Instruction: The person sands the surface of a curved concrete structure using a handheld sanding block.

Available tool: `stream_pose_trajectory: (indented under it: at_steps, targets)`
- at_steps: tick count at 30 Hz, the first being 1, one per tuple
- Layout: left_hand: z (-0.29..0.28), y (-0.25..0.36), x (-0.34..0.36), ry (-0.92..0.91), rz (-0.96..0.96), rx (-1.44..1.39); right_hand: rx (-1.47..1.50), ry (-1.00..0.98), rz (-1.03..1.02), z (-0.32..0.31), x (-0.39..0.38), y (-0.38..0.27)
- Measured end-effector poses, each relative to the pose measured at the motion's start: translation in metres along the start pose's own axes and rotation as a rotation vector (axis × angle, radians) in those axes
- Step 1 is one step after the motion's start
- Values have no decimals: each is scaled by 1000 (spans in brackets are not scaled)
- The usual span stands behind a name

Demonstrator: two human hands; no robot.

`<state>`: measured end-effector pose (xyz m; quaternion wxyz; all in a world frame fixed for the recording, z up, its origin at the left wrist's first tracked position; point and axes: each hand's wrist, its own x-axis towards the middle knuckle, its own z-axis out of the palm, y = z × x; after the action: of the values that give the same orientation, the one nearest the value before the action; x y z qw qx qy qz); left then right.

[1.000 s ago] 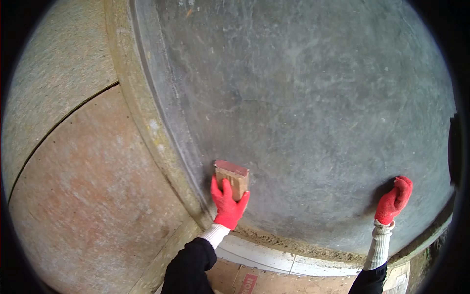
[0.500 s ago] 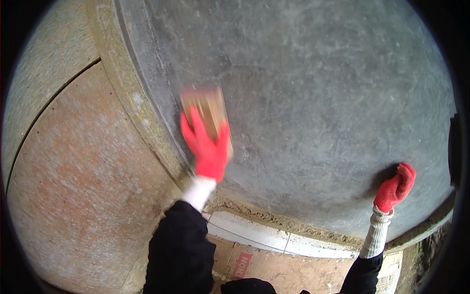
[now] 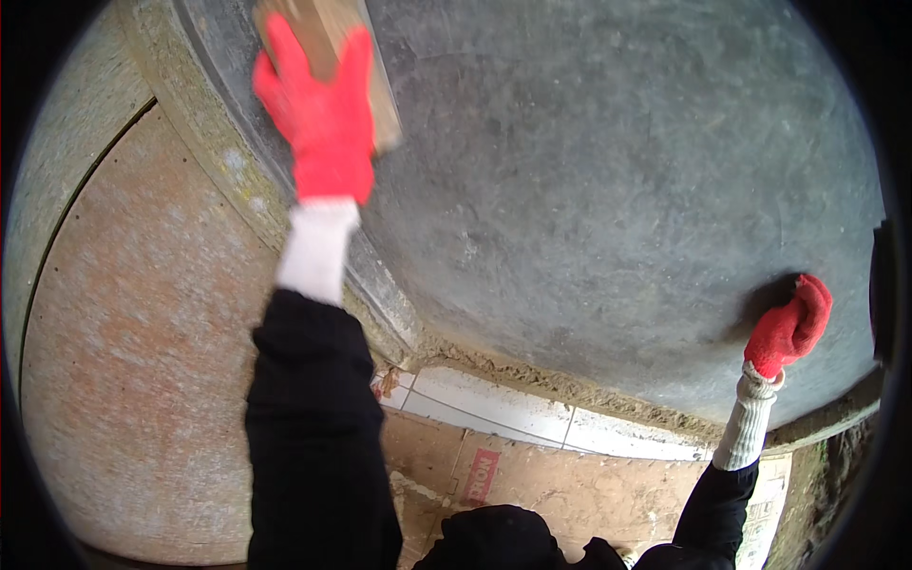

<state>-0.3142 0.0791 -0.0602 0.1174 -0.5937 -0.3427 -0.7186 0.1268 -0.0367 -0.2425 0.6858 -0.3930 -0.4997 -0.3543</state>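
Note:
My left hand [image 3: 323,128], in a red glove, is pressed over a flat rectangular wooden block [image 3: 328,33] near the top left. Its fingers are spread along the block's top and sides; the block is slightly blurred. Under it lies the smooth grey cement surface [image 3: 570,209], close to its raised left edge. At the far right my right hand [image 3: 787,328], also gloved in red, is closed in a fist against the same grey surface. Nothing shows in that fist, and a dark shadow falls beside it.
A rough ledge [image 3: 228,161] borders the cement on the left, with a worn reddish-brown board [image 3: 142,351] beyond. Crumbly mortar [image 3: 560,399] lines the near edge. Below are white tiles [image 3: 494,394] and brown cardboard [image 3: 551,484] nearest me.
My left hand and the wooden block have slid away from me and to the left along the cement edge. The right fist appears slightly higher and farther right, while the whole view has shifted a little.

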Motion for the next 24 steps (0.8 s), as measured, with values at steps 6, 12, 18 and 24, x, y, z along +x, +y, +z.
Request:
stream_pose_trajectory:
  at_steps: [6,12,18,24]
  targets:
    - [-36,-101,-308,-198,-117,424,-31,3,-15,3,3,-9]
    - [-15,-73,-261,-188,29,341,-10,4,-35,-10,2,8]
    - [-10,-38,-71,-15,86,147,-32,51,-5,-4,-1,8]
    - [-12,-86,-333,-175,-50,322,-82,46,-42,-10,7,15]
